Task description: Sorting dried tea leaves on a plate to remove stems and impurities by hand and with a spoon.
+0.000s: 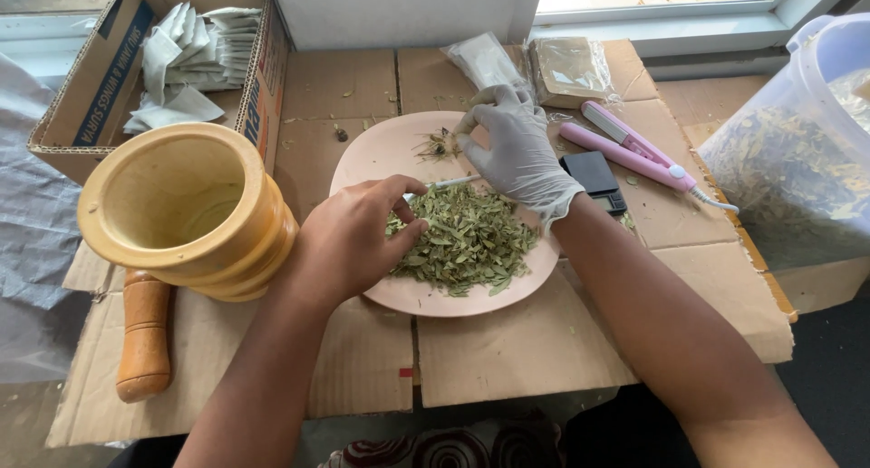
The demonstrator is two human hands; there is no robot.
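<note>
Care suits sorting: bare left hand (349,241) pinches dried green leaves (467,237) on the round pink plate (362,164), gloved right hand (518,146) fingers clamp a thin white tool (444,185).

The left hand (349,241) covered the near-left part of the heap of dried green leaves (467,237), and its fingertips hid whatever they pinched there. The gloved right hand (517,151) concealed most of the thin white tool (449,183) it held and part of the pink plate (381,155) behind it. The clear plastic tub (797,151) ran off the right edge, the cardboard box (100,78) of white sachets was cut by the top edge, and the small dark scale (594,178) was too small to read.
</note>
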